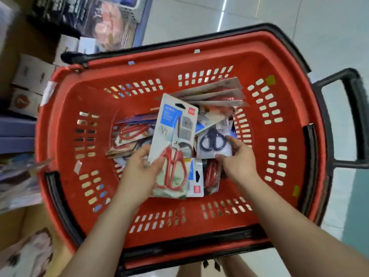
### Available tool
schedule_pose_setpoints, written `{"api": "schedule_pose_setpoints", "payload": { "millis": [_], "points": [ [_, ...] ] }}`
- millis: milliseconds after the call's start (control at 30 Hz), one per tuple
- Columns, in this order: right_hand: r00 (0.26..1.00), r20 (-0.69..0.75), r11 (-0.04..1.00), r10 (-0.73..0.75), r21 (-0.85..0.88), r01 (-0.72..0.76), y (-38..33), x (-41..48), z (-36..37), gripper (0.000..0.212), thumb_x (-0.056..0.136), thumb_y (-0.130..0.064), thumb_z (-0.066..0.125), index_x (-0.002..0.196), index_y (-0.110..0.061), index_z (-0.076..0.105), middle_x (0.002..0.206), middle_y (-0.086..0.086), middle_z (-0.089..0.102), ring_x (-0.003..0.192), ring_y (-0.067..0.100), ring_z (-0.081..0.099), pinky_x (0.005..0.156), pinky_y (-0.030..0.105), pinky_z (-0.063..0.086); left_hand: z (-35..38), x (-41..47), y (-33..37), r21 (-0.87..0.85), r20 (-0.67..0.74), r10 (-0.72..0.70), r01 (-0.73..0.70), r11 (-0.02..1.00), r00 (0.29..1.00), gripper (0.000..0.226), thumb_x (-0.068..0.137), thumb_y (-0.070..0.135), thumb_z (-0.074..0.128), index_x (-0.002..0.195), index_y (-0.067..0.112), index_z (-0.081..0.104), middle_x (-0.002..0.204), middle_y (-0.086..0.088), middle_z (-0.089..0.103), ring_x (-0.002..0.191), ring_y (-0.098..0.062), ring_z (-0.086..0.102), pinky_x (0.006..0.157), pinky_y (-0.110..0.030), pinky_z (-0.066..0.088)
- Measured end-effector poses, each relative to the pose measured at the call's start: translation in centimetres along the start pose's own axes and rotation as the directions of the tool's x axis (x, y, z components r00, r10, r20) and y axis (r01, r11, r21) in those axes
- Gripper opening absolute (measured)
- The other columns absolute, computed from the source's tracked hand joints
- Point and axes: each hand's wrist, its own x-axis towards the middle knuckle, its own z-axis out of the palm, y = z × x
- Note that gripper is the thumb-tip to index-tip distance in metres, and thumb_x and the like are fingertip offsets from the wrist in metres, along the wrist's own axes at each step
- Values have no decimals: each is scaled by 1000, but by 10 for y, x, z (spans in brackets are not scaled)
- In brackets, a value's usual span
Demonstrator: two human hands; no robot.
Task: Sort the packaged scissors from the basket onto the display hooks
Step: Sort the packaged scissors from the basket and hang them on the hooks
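Clearly I was picking: my left hand [139, 168] gripped the red-handled pack [173, 136], my right hand [238, 163] pinched the dark-handled pack [213, 143], both inside the basket [199, 56]; next, I judged, a clean lift out.

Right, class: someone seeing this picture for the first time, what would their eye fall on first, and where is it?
A big red basket fills the middle of the view, with a jumble of scissor packs heaped on its floor. Over the heap, the left grip holds a pack of red-handled scissors, and the right grip pinches a pack of dark-handled scissors beside it.
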Motion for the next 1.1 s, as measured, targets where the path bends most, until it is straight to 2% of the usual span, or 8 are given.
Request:
{"api": "schedule_pose_setpoints", "payload": {
  "millis": [133, 267, 467, 567, 667, 800, 933, 1100],
  "points": [
    [996, 2, 990, -86, -115, 86, -3, -13, 13, 61, 81, -14, 72, 138, -28, 56, 118, -5, 72, 101, 21, 71, 91, 42, 57, 10, -5, -13, -151, 32, -149, 152, 977, 988, 26, 95, 6, 60, 116, 19, 66, 91, -6, 77, 82, -28, 74, 80, -45, 59],
    [996, 36, 996, -84, 24, 83, 6, -26, 16, 67, 82, -6, 72, 136, -39, 49, 103, -8, 72, 79, 17, 72, 79, 45, 60, 12, -17, -13, -261, -14, -117, 109, 959, 993, 25, 96, 5, 57, 111, 21, 67, 90, -4, 77, 79, -22, 74, 68, -35, 60],
    [980, 38, 962, 194, 189, -198, 18, -16, 8, 107, 79, 10, 67, 152, -44, 11, 118, -7, 62, 108, 19, 62, 98, 46, 52, 14, -13, -24, 87, -171, 9, 6, 996, 985, 46, 94, 4, 60, 110, 47, 57, 101, 7, 72, 80, -15, 71, 72, -36, 55],
    [969, 69, 966, 237, 88, -242, 18, -2, 4, 88, 80, 7, 63, 150, -32, 26, 122, -1, 66, 109, 25, 64, 99, 47, 53, 9, -9, -23, 388, -199, 139, -53, 920, 970, 56, 93, 6, 60, 135, 41, 47, 93, 7, 66, 68, -16, 60, 64, -32, 42],
    [963, 84, 962, 257, 75, -263, 18, 1, -8, 42, 82, 4, 59, 116, -21, 61, 104, 2, 73, 96, 25, 69, 93, 48, 56, 4, -8, -20, 540, -219, 176, -31, 841, 960, 61, 94, 5, 56, 142, 39, 43, 91, 4, 60, 76, -21, 52, 69, -33, 38],
    [924, 164, 907, 346, 192, -374, 21, 6, -11, 40, 83, -6, 52, 121, -18, 57, 109, 9, 70, 97, 34, 69, 90, 54, 57, -8, -2, -26, 338, -144, 4, 46, 940, 990, 60, 92, -4, 54, 134, 39, 52, 107, 4, 68, 90, -15, 66, 77, -31, 49],
    [926, 205, 907, 316, 223, -358, 8, 35, 0, 65, 71, -42, 83, 123, -15, 55, 114, 7, 68, 102, 30, 68, 92, 50, 56, -7, 6, -23, 252, 15, -113, 106, 962, 993, 59, 92, -7, 54, 125, 42, 53, 94, 9, 72, 68, 7, 64, 60, -15, 46],
    [953, 213, 947, 214, 194, -256, 5, 57, 16, 55, 64, -13, 92, 113, -11, 67, 104, 9, 76, 89, 25, 73, 83, 43, 61, -12, 17, -21, 127, 52, -139, 132, 983, 989, 61, 93, -10, 52, 109, 48, 57, 81, 14, 76, 68, -12, 69, 72, -33, 52]
  ]
}}
